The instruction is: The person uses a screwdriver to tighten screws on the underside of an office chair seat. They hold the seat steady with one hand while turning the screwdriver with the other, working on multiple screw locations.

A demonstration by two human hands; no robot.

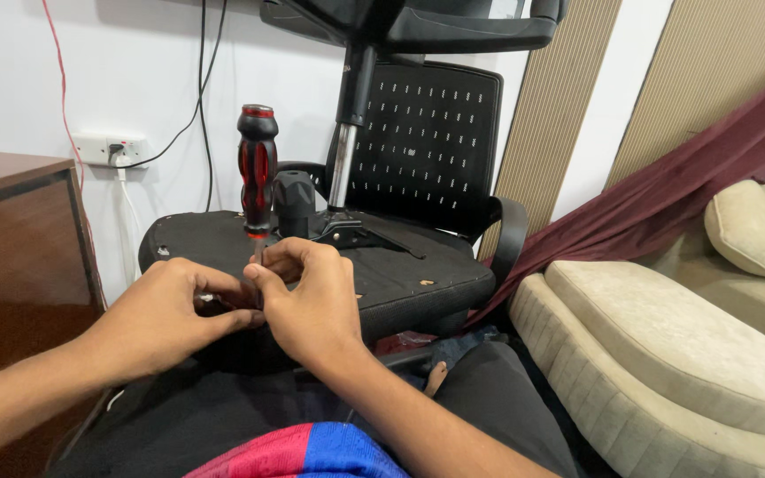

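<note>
A screwdriver (257,168) with a red and black handle stands upright, its thin shaft running down between my two hands. My right hand (312,301) pinches the shaft near its lower end. My left hand (166,314) closes around a small metal piece at the shaft's tip; the piece is mostly hidden by my fingers. Both hands hover just above the front edge of a black office chair seat (418,265). A second chair's base and gas cylinder (343,150) rest upside down on that seat, with a black caster (294,202) right behind the screwdriver.
A brown wooden cabinet (19,265) stands at the left, with a wall socket (112,149) and hanging cables behind it. A beige sofa (666,345) with a maroon cloth (666,204) fills the right. My legs in dark trousers are below.
</note>
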